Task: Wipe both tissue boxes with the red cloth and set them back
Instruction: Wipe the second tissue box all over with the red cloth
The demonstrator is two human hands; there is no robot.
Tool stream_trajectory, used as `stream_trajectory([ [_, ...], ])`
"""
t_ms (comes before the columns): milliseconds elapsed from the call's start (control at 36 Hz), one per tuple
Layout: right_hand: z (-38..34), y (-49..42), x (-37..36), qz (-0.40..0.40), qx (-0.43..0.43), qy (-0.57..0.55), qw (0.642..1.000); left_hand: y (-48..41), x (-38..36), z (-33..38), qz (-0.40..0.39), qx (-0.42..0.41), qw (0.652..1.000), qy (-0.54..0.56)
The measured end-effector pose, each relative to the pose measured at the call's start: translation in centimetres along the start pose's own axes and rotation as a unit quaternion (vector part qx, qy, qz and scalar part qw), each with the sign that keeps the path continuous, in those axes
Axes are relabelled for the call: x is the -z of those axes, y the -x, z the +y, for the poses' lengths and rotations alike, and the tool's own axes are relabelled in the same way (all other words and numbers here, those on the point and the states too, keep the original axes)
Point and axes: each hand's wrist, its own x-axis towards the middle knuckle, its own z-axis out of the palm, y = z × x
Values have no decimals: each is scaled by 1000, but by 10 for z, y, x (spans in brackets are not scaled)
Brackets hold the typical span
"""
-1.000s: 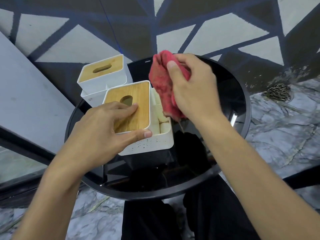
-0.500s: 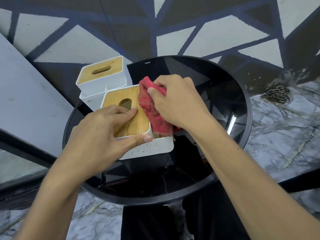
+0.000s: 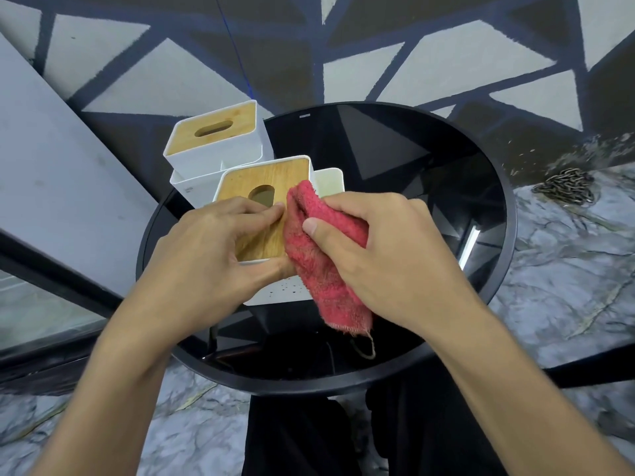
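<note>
While the left hand (image 3: 206,255) clamps the near tissue box (image 3: 278,292) between its fingers, laid across the wooden lid (image 3: 271,180), and its thumb, pressed against the front wall, the right hand (image 3: 388,255) grasps the red cloth (image 3: 323,269) in a bunched fold. The right thumb lies on top of the cloth; the other fingers curl round its far side. The cloth sits between the two hands, touching the lid's right edge and draping over the box's front right corner, with a frayed thread hanging below the right hand. The far tissue box (image 3: 213,139) stands upright just beyond the left hand, close behind the near box; contact between them cannot be confirmed. The black round table (image 3: 501,235) lies under both hands. Whether the near box rests on it or is lifted cannot be told. A chain (image 3: 563,185) lies on the floor well beyond the right hand.
</note>
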Motion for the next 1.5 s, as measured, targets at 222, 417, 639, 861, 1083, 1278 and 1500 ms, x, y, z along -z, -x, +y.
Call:
stream_trajectory([
  [222, 4, 3, 18, -47, -7, -37, 998, -1, 0, -3, -5, -2, 1000, -10],
  [417, 6, 11, 21, -80, 1, -74, 994, 0, 0, -2, -3, -7, 1000, -9],
  [639, 11, 13, 21, -78, 1, -88, 993, -1, 1, -3, -6, -8, 1000, -3],
  [861, 12, 18, 28, -111, -32, -157, 981, 0, 1, -2, -5, -7, 1000, 5],
  [1083, 21, 9, 33, -125, -35, -273, 953, 1, 4, 4, -11, 13, 1000, 6],
  [1278, 30, -4, 29, -30, -41, -315, 948, 0, 15, 3, -66, 12, 998, -13],
  [1500, 34, -44, 33, 50, -6, -199, 979, 0, 21, -4, -78, -12, 997, -22],
])
